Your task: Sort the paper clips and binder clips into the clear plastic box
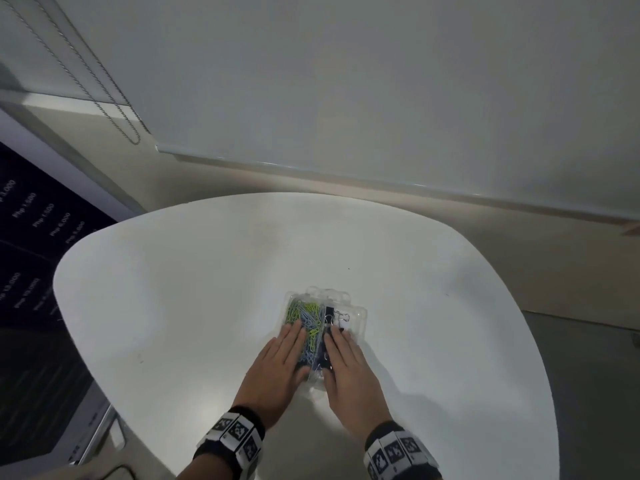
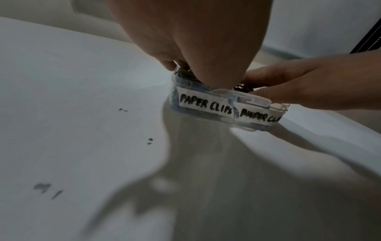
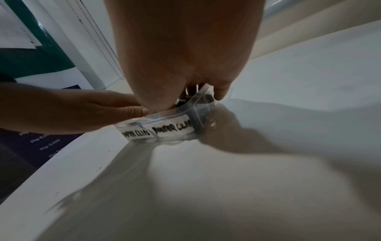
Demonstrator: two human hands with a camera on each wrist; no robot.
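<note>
The clear plastic box [image 1: 358,318] sits on the white table, just in front of me. Green and blue paper clips [image 1: 304,315] fill its left compartment. Black binder clips [image 1: 333,316] lie in the right one. My left hand [image 1: 285,351] lies flat on the left half of the box top with straight fingers. My right hand [image 1: 346,358] lies flat on the right half in the same way. In the left wrist view the box [image 2: 206,106] shows handwritten labels reading PAPER CLIPS and BINDER CLIPS. The same labels show on the box [image 3: 172,128] in the right wrist view.
The rounded white table [image 1: 207,306] spreads wide around the box, with a few dark specks [image 2: 149,141] on its left part. A window blind with a bead chain [image 1: 114,109] hangs beyond the far edge. A dark printed board [image 1: 31,237] stands off the left edge.
</note>
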